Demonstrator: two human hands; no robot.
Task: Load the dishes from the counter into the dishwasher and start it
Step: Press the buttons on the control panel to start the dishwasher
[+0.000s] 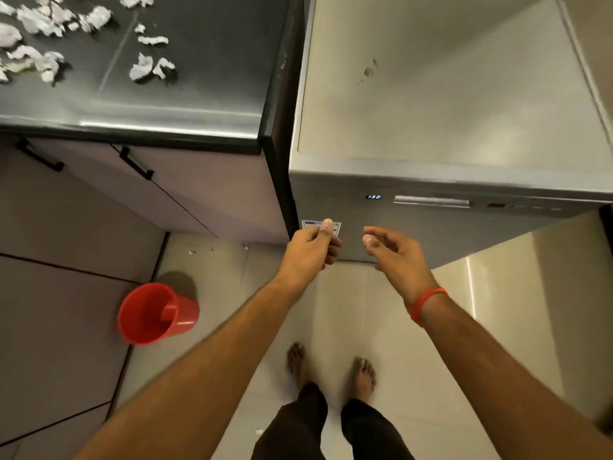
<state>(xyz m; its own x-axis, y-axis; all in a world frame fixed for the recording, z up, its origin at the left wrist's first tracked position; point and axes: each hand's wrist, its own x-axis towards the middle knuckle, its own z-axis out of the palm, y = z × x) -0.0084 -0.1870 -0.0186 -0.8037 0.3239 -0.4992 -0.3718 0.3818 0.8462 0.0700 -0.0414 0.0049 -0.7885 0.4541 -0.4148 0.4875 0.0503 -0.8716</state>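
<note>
Dishwasher: we see the dishwasher [447,127] filling the upper right of the frame, door closed; its display [374,196] is lit, and we cannot read it with confidence
Handle: the door handle [431,201] runs as a long horizontal bar, right of the display; its long axis lies left to right across the frame
Left hand: our left hand [310,245] sits at frame centre, fingers curled, thumb raised over a label [321,225] on the door; whether it pinches anything we cannot tell
Right hand: our right hand [393,249] hangs relaxed and empty, fingers loosely bent, just right of the left
Key relation: the handle lies above and to the right of both hands; we judge the right hand nearer
Counter: the counter [185,94] in the upper left carries only white scraps [146,66]; no dishes show
Floor: a red bucket [156,313] stands lower left
</note>
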